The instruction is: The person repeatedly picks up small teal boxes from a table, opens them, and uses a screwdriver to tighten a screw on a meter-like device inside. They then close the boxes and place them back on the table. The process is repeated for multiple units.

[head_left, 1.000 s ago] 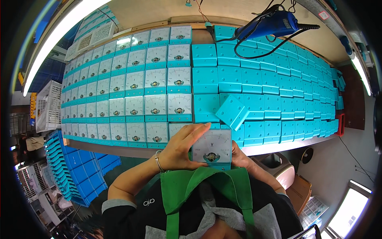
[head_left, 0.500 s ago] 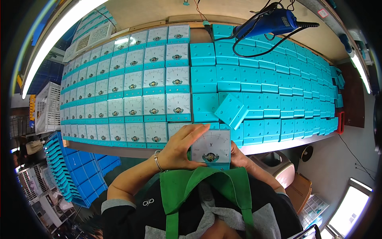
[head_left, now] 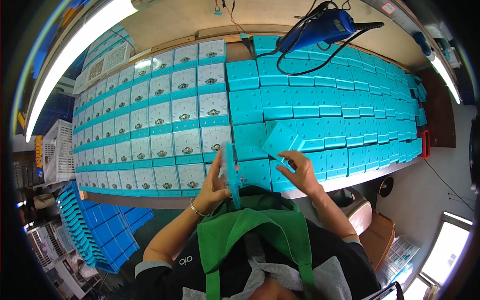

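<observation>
My left hand [head_left: 210,191] grips a panel meter [head_left: 229,172] with a teal housing, turned edge-on so that its dial face cannot be read. To the right, my right hand [head_left: 302,174] is empty, with thumb and fingers apart, close to a teal plastic cover [head_left: 281,140]. That cover lies askew on top of the neat rows of covers [head_left: 246,106]; the fingertips are near its lower edge, and I cannot tell whether they touch it. Rows of finished-looking meters [head_left: 213,106] with white dials fill the table's left half.
A blue power tool [head_left: 322,29] with a looping black cable hangs over the far rows. Blue crates [head_left: 107,220] stand below left, beside a white basket [head_left: 60,150]. A pinkish-beige stool [head_left: 357,212] is under the table's right front edge [head_left: 365,181].
The meter has turned from dial-up to edge-on in my left hand and shifted left. My right hand has let go of it and moved right, toward the askew cover.
</observation>
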